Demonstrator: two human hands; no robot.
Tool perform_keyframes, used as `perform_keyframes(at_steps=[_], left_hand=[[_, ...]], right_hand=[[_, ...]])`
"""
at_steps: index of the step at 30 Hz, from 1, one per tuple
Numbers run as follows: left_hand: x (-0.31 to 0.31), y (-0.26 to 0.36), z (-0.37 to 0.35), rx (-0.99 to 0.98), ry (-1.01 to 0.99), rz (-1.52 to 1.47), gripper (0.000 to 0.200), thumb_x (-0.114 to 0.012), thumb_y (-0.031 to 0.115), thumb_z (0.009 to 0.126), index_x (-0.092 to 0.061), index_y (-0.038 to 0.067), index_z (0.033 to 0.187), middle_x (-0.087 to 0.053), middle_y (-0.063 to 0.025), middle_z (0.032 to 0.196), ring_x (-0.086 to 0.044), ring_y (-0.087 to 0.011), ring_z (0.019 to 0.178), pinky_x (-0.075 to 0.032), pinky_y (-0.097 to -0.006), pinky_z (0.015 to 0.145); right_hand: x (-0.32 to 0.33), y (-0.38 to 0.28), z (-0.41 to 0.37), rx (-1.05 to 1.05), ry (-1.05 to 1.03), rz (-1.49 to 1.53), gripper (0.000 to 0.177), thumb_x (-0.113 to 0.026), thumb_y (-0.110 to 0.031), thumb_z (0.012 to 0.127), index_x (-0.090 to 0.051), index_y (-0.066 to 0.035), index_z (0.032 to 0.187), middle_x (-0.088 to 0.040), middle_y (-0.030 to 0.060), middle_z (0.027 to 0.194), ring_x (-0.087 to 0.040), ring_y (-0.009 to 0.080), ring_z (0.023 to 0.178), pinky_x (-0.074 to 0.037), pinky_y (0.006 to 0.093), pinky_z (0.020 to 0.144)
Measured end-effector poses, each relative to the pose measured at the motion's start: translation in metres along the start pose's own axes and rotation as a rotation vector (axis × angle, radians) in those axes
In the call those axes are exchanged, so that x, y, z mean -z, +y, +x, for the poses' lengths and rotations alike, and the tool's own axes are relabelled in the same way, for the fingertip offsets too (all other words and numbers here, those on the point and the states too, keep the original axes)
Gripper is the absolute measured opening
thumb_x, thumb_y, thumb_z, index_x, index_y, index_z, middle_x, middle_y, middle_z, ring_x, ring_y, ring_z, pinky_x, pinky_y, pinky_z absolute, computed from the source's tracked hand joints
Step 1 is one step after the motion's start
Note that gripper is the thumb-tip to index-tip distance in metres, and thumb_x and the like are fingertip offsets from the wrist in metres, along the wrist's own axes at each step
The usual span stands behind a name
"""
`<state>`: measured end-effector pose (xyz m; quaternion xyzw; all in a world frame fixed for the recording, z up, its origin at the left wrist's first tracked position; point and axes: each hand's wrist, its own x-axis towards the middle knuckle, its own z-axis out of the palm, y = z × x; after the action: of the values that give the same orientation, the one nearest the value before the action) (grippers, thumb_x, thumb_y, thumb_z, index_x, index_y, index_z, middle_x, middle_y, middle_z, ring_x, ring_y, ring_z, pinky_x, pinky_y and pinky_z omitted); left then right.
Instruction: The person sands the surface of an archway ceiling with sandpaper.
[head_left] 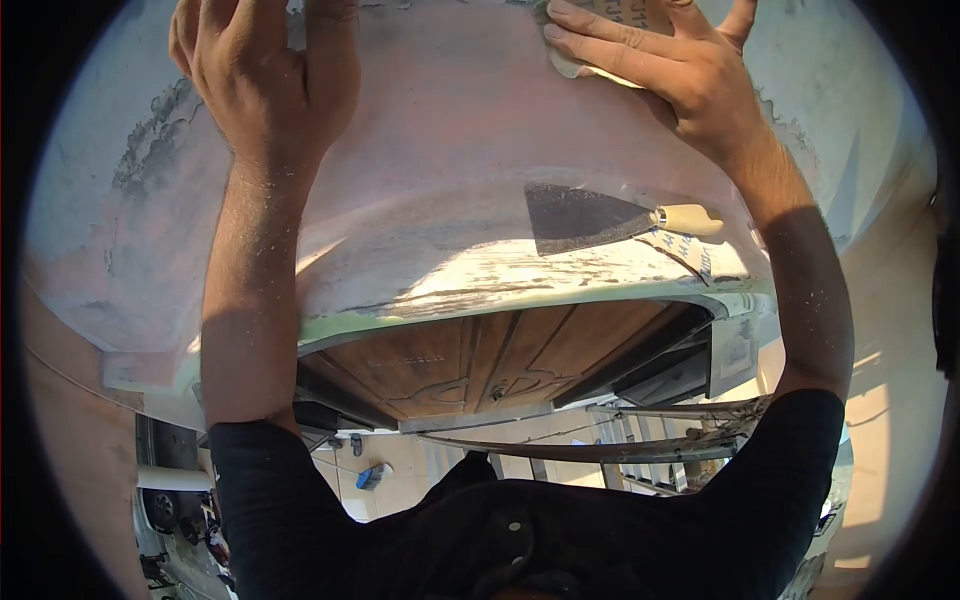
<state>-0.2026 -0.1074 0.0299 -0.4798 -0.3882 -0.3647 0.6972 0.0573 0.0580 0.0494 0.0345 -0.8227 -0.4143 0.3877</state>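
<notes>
My right hand (pixel 680 65) presses a sheet of sandpaper (pixel 572 62) flat against the pinkish-grey wall surface (pixel 450 100), its fingers spread over the printed back. At the upper left, my left hand (pixel 265 75) is against the same wall, thumb apart from the fingers; its fingertips are cut off by the top edge. Light dust speckles the left forearm. Below my right hand, a scraper (pixel 590 218) with a wide dark blade and pale wooden handle lies on the ledge (pixel 450 272). A printed scrap of sandpaper (pixel 683 258) sits partly beneath it.
Rough peeling patches (pixel 150 145) mark the wall at the left. Below the ledge is a carved brown wooden door (pixel 480 365). A long pole (pixel 590 450) crosses lower down, above a tiled floor (pixel 400 455) with a blue brush (pixel 373 476).
</notes>
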Motion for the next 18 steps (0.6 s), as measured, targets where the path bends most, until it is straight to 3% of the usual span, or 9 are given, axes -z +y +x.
perform_keyframes(at_steps=[1,2,5,7,8,10,14,15,18], left_hand=[[0.002,0.013,0.002,0.057,-0.106,-0.075,0.038,-0.052,0.035,0.106,-0.071,0.004,0.117,-0.068,-0.0171,0.121,-0.059,-0.0356,0.121,-0.043,-0.0488,0.105],[-0.009,0.011,-0.005,0.01,-0.062,-0.216,0.045,-0.051,0.043,0.105,-0.071,0.004,0.116,-0.068,-0.0176,0.123,-0.059,-0.037,0.121,-0.042,-0.0502,0.106],[-0.014,-0.003,-0.017,-0.11,-0.171,-0.186,0.059,-0.05,0.058,0.102,-0.071,0.006,0.12,-0.067,-0.0186,0.126,-0.058,-0.0398,0.124,-0.039,-0.0539,0.109],[-0.018,-0.003,-0.014,-0.126,-0.152,-0.223,0.092,-0.039,0.085,0.09,-0.07,0.006,0.125,-0.066,-0.0197,0.129,-0.057,-0.0414,0.129,-0.034,-0.0587,0.113],[-0.021,-0.003,-0.009,-0.126,-0.136,-0.218,0.092,-0.039,0.085,0.09,-0.07,0.006,0.125,-0.066,-0.0197,0.129,-0.057,-0.0414,0.129,-0.034,-0.0587,0.113],[-0.024,0.004,-0.003,-0.134,-0.016,-0.35,0.124,-0.023,0.104,0.071,-0.068,0.005,0.13,-0.065,-0.0213,0.131,-0.055,-0.0426,0.132,-0.029,-0.0622,0.115],[-0.021,-0.01,-0.02,-0.228,-0.241,-0.437,0.137,-0.015,0.109,0.062,-0.065,0.004,0.133,-0.063,-0.0238,0.133,-0.056,-0.0447,0.129,-0.034,-0.0629,0.112],[-0.011,-0.009,-0.011,-0.215,-0.243,-0.409,0.138,-0.015,0.109,0.063,-0.063,0.001,0.135,-0.062,-0.0237,0.134,-0.056,-0.0435,0.129,-0.038,-0.06,0.11],[-0.015,-0.014,-0.01,-0.098,-0.034,-0.446,0.135,-0.016,0.106,0.069,-0.061,-0.002,0.135,-0.061,-0.0238,0.135,-0.055,-0.0423,0.13,-0.041,-0.0554,0.109]], right_hand=[[-0.012,0.002,0.008,0.103,0.097,-0.031,0.022,-0.067,-0.041,0.089,-0.079,-0.037,0.107,-0.068,-0.018,0.133,-0.019,0.0271,0.158,0.021,0.0744,0.113],[-0.013,0.0,0.007,0.11,0.105,-0.014,0.022,-0.067,-0.041,0.089,-0.079,-0.037,0.107,-0.068,-0.018,0.133,-0.019,0.0271,0.158,0.021,0.0744,0.113],[0.001,-0.007,-0.005,-0.028,-0.019,-0.057,0.023,-0.065,-0.041,0.092,-0.078,-0.036,0.11,-0.068,-0.0177,0.133,-0.019,0.0272,0.158,0.02,0.0748,0.113],[0.003,-0.001,-0.021,-0.049,-0.065,-0.078,0.023,-0.064,-0.04,0.094,-0.078,-0.035,0.111,-0.068,-0.018,0.133,-0.019,0.0267,0.158,0.02,0.0761,0.112],[0.002,0.003,-0.024,-0.072,-0.09,-0.094,0.023,-0.062,-0.038,0.095,-0.078,-0.035,0.112,-0.068,-0.0183,0.134,-0.018,0.0261,0.159,0.02,0.0773,0.111],[0.004,-0.012,0.004,-0.065,-0.127,-0.016,0.024,-0.06,-0.036,0.097,-0.079,-0.034,0.112,-0.067,-0.0181,0.134,-0.018,0.0261,0.159,0.02,0.0787,0.11],[-0.009,-0.019,0.025,0.102,-0.181,-0.048,0.026,-0.056,-0.031,0.1,-0.078,-0.033,0.114,-0.067,-0.0159,0.136,-0.016,0.0271,0.159,0.018,0.0825,0.107],[-0.002,-0.017,0.016,-0.003,-0.248,-0.011,0.027,-0.058,-0.03,0.098,-0.078,-0.034,0.116,-0.067,-0.0129,0.137,-0.016,0.0282,0.159,0.021,0.08,0.108],[0.003,0.0,-0.032,-0.153,-0.154,-0.148,0.026,-0.061,-0.029,0.097,-0.078,-0.034,0.116,-0.067,-0.0128,0.138,-0.015,0.0282,0.159,0.024,0.077,0.108]])
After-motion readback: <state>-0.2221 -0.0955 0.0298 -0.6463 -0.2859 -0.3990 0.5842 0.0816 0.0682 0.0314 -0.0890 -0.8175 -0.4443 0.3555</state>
